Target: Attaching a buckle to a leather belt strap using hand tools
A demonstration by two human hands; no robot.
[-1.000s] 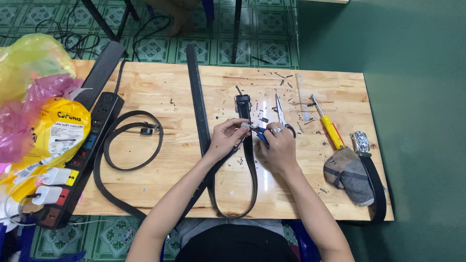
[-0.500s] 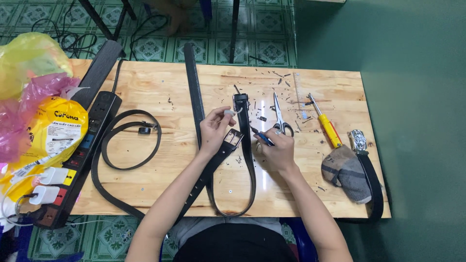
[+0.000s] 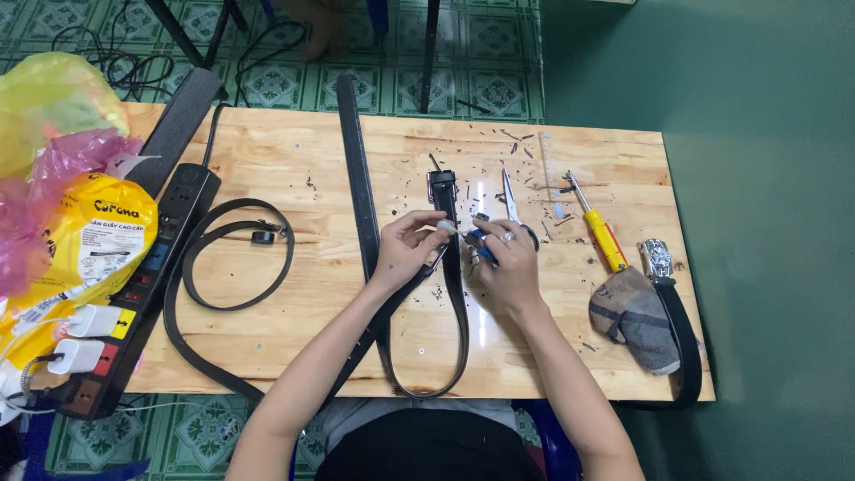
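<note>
- The left hand (image 3: 405, 249) hovers over the middle of the pale wooden tabletop (image 3: 303, 160), thumb and forefinger pinched on a small white piece (image 3: 444, 227) — too small to tell what it is.
- The right hand (image 3: 506, 267) sits just to the right of it, fingers curled shut around a small blue-handled tool (image 3: 477, 237); the tool's tip meets the white piece between the two hands. A ring shows on one finger.
- Both hands work directly above a black leather belt folded into a long loop (image 3: 456, 303), whose bend reaches the near edge of the table and whose black buckle end (image 3: 442, 185) lies just beyond the hands, on the far side.
- A second long black strap (image 3: 356, 169) runs from the far edge down toward the left wrist, passing under the forearm.
- Just beyond the right hand lies a pair of silver scissors (image 3: 509, 198); further right, a yellow-handled screwdriver (image 3: 604, 236) lies at a slant.
- Near the right edge, a grey-brown cloth (image 3: 637, 312) rests against another black belt with a silver buckle (image 3: 659, 258).
- To the left, a coiled black belt (image 3: 233, 258) lies flat, well apart from the hands.
- Along the left edge lies a black power strip (image 3: 151, 267) with white plugs, beside yellow and pink plastic bags (image 3: 62, 178).
- Small dark scraps (image 3: 517, 142) are scattered over the far part of the tabletop.
</note>
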